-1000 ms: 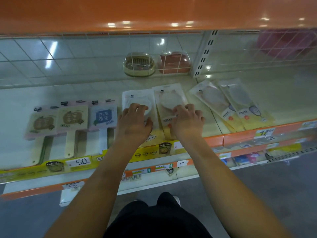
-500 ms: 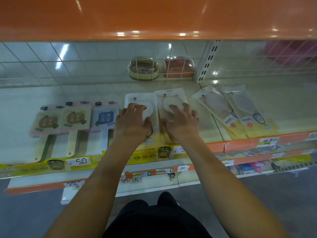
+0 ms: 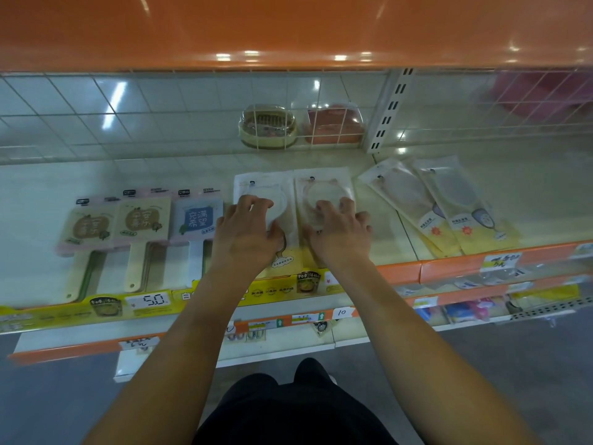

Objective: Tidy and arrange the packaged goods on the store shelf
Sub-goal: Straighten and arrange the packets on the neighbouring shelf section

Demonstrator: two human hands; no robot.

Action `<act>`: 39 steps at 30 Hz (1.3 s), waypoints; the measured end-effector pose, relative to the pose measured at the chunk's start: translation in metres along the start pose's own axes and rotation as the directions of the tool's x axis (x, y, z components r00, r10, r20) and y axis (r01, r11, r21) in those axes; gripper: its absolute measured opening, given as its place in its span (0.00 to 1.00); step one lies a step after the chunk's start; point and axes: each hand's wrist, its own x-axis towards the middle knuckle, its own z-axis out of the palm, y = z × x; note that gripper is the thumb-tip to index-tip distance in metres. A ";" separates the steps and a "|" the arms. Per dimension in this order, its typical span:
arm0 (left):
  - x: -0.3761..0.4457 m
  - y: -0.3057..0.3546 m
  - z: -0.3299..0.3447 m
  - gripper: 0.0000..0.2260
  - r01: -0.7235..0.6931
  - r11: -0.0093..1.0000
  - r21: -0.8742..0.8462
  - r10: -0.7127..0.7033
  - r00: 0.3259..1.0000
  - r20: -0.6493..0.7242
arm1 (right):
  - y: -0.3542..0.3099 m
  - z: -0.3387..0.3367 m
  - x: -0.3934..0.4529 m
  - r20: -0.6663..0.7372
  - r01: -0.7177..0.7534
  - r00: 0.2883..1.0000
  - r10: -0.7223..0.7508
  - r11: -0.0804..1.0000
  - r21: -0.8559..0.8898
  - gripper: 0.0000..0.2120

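Two flat clear packets lie side by side on the cream shelf. The left packet holds a white round item, and my left hand presses on it with bent fingertips. The right packet holds a pinkish round item, and my right hand presses on it with spread fingers. Both hands cover the lower halves of the packets. To the right, two more clear packets lie slanted and overlapping.
Three carded paddle-shaped goods lie in a row at the left. At the back, behind a wire grid, stand a cream container and a reddish one. An orange shelf hangs overhead. Price tags line the front edge.
Both hands have slid farther back over the two middle packets, and the packets now lie straighter and closer side by side. The view has dipped slightly.
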 end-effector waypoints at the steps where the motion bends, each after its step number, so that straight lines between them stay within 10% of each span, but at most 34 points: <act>1: 0.000 -0.001 0.000 0.18 -0.003 1.000 0.002 0.003 1.000 0.003 | -0.001 0.002 -0.001 -0.001 0.006 1.000 -0.006 1.000 -0.004 0.22; 18: 0.016 0.024 0.012 0.18 -0.176 0.984 -0.029 0.177 0.982 0.067 | 0.023 -0.009 -0.025 -0.237 -0.042 0.968 0.083 0.984 0.172 0.28; 39: 0.041 0.204 0.096 0.17 -0.295 0.956 0.016 0.290 0.947 0.139 | 0.204 -0.062 0.026 -0.268 -0.161 0.943 0.196 0.976 0.145 0.23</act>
